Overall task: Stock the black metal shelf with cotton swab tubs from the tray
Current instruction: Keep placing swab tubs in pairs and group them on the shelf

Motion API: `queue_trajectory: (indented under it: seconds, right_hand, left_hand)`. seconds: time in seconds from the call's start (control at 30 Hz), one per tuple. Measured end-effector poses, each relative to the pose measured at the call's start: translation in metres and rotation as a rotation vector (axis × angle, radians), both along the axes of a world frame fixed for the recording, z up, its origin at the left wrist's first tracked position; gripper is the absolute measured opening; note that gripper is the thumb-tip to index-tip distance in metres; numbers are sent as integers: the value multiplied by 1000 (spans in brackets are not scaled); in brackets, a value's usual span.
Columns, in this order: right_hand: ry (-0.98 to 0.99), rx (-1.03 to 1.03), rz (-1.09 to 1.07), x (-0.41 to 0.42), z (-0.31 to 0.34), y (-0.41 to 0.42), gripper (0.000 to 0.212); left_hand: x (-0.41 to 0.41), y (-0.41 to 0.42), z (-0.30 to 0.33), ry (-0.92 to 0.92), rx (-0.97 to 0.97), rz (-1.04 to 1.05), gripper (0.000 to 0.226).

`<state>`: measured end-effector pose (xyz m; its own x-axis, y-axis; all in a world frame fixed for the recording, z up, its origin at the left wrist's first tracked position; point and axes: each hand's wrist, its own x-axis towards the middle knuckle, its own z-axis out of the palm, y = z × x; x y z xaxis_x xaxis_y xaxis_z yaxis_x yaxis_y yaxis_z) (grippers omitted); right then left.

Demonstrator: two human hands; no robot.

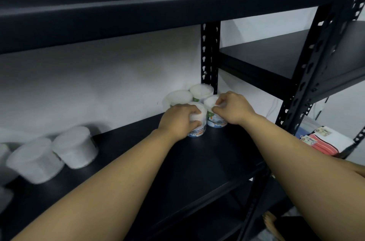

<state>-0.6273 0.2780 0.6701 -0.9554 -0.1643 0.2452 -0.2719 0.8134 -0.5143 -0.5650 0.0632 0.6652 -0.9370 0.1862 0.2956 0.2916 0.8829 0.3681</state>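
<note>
Both your arms reach in over the black metal shelf, toward its far right corner by the perforated upright post. Your left hand is wrapped around the near-left cotton swab tub, fingers curled over its white lid and thumb on the side wall, so the tub is held as it stands on the shelf board. Your right hand sits on the near-right tub, with its fingertips pinched on the lid; the grip there is narrow and on the top only.

These two tubs stand upright and just beside each other, their printed labels facing you. Behind them, against the white wall, stand two more tubs: the far-left tub and the far-right tub, so the four form a tight cluster in the corner.

Well apart, at the left end of the same shelf, lie several blurred tubs, white-lidded and tilted; their number is not clear at the frame edge.

To the right, a second shelving unit stands beside this one, and lower down lies folded striped cloth.
</note>
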Motion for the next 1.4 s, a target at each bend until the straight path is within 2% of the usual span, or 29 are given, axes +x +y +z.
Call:
queue_trajectory:
  seconds: [0.33,0.83,1.03,1.1,1.27,1.4]
  right_hand:
    - [-16,3,19,-11,0,4,22]
    - [-71,32,36,-10,7,10,30]
    - [-92,-1,49,-6,11,9,39]
    - [-73,-28,52,-1,15,4,39]
    - [17,-87,184,20,29,-37,32]
    - [2,-50,347,39,32,-94,26]
  left_hand:
    - [-12,2,-6,3,14,-19,46]
    - [-12,3,-3,-3,35,-46,44]
    - [-1,-2,1,21,30,-28,65]
    - [7,-10,4,48,47,2,66]
    - [40,-53,12,85,51,93,56]
    - [79,-99,20,60,8,230,55]
